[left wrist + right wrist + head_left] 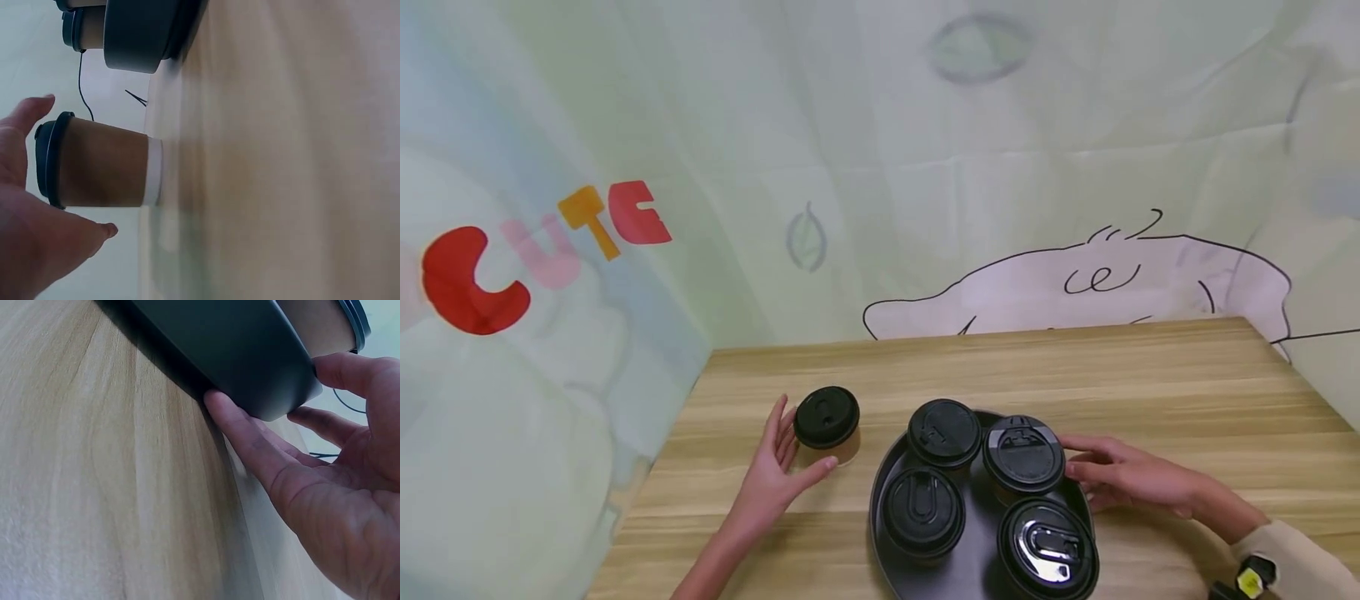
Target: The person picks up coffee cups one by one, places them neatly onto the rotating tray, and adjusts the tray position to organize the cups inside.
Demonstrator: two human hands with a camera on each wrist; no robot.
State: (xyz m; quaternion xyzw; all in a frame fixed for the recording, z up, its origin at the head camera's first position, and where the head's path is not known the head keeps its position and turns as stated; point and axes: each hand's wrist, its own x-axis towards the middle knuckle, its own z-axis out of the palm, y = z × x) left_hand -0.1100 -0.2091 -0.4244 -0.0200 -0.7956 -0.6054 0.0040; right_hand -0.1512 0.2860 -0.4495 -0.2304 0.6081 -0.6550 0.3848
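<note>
A brown paper coffee cup with a black lid and a white base band stands upright on the wooden table. Around it my left hand is spread, thumb on the near side and fingers on the far left; gaps show between digits and cup in the left wrist view. On the right, my right hand holds the side of a round black tray, its thumb at the rim and fingertips low by the tray's base. Several black-lidded cups stand upright in the tray.
The wooden table runs back to a pale printed curtain with coloured letters at the left and a line drawing behind the table's far edge. A sleeve and a dark wrist strap show at the lower right.
</note>
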